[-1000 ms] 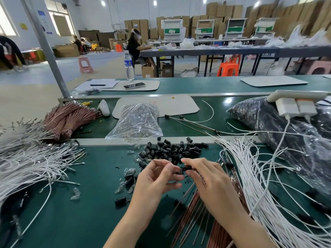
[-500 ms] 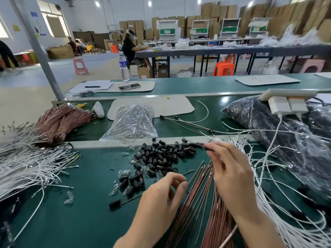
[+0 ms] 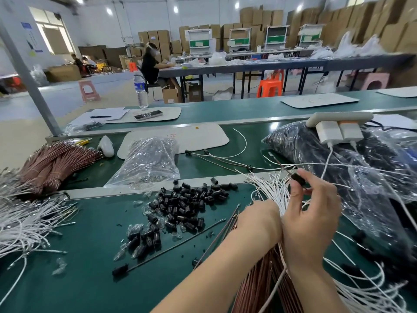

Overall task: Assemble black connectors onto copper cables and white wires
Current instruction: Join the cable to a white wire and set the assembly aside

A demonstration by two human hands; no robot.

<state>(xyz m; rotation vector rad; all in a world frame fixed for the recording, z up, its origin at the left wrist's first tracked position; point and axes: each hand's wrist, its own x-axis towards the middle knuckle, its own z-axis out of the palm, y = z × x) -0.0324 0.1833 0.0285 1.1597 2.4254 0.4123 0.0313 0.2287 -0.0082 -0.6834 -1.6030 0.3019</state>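
Since half a second ago, right hand lifted a black connector pinched on a thin cable; left hand moved into white wires, grip hidden. White wire next, probably.

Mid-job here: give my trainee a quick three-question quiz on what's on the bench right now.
1. True or false: the right hand pinches a black connector on a thin cable.
2. Which lies nearest the loose connector pile? A) water bottle B) clear plastic bag C) white chargers
3. Fill in: the left hand reaches toward the ____ wires.

Key: 1 true; 2 B; 3 white.
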